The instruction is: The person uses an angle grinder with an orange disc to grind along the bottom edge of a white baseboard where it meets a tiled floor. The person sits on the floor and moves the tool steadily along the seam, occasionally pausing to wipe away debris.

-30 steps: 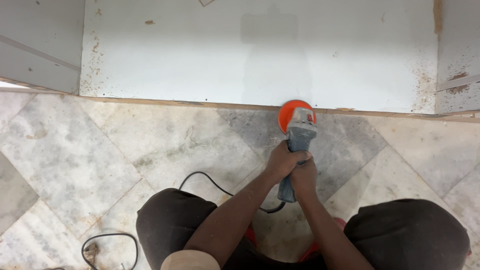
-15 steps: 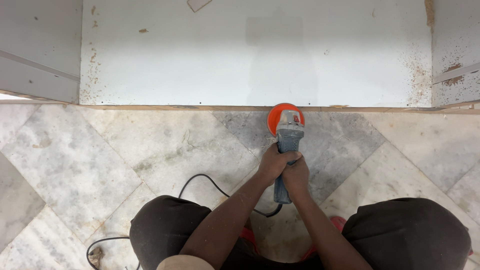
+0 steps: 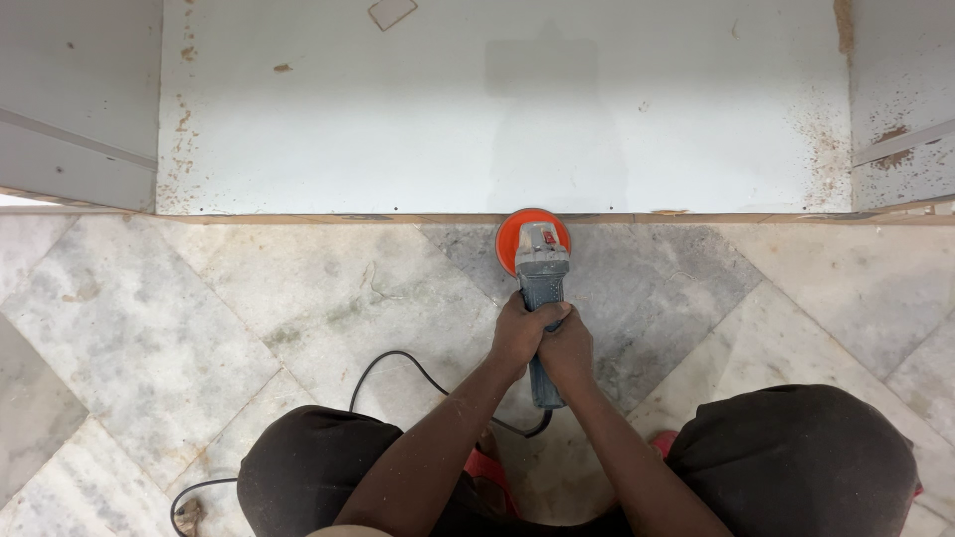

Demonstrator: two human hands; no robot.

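A: Going from the left, what is lying on the marble floor (image 3: 199, 328)?

B: A black power cord (image 3: 398, 363) is curling across the tiles at about eight o'clock from the hands, running under the person's arms toward the rear of the tool. The person is squatting, dark-trousered knees (image 3: 298, 467) showing at the bottom edge on either side.

A: And the hands themselves?

B: The left hand (image 3: 519, 333) is wrapping over the grey body of the angle grinder (image 3: 542, 298) from the left side, fingers curling across the top. The right hand (image 3: 569, 350) is sitting just behind and beside it, clamping the same body from the right. Both are closed tight on the tool and are touching each other.

A: Where is the grinder pointing?

B: Its long axis is running from six o'clock to twelve, straight away from the person. The tail end is poking out below the hands; the head is extending beyond them at twelve o'clock.

A: So the working end is ahead of the hands?

B: Yes. The orange disc (image 3: 515, 239) is lying flat at twelve o'clock from the hands, pressing on the darker grey tile right where the floor is meeting the white wall panel (image 3: 497, 109). The left hand is sitting slightly nearer the disc than the right.

A: Anything further right?

B: Brown speckling is marking the panel's right edge (image 3: 821, 149).
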